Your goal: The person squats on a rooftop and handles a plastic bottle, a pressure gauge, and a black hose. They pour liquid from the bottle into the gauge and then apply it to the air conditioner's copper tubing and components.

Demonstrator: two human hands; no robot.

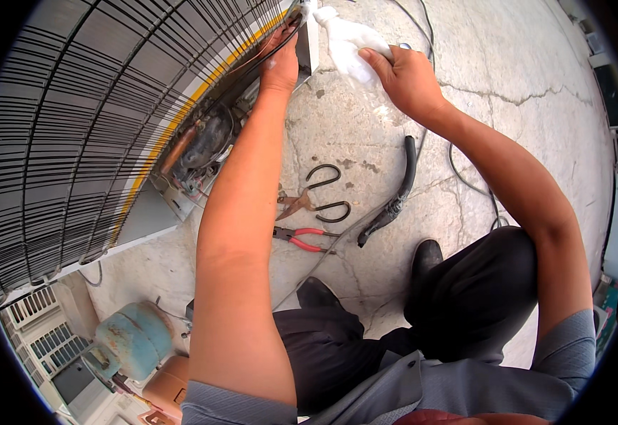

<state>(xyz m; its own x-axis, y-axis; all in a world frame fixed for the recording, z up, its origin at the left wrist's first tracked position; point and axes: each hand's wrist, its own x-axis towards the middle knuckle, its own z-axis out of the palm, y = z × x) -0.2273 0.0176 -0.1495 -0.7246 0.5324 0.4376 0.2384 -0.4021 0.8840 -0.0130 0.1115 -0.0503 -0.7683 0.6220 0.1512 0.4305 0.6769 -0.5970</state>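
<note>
My right hand (409,79) is closed on the gathered end of a white plastic bag (351,46); its lower part is clear. The bag's narrow tip reaches the corner of a refrigerator with a black wire condenser grille (75,106) on its back. At that corner my left hand (281,60) is curled, with a black tube (285,44) running across it. Its fingertips are partly hidden, so what it grips is unclear. Black-handled scissors (309,202) and red-handled pliers (302,237) lie on the floor below, beside a bent piece of black foam pipe insulation (397,198).
A dark compressor (206,142) sits in the refrigerator's base, left of my left forearm. A rusty light-blue gas cylinder (135,340) stands at lower left near an orange-brown container (169,386). A thin dark cable (468,185) trails across the cracked concrete floor (521,142).
</note>
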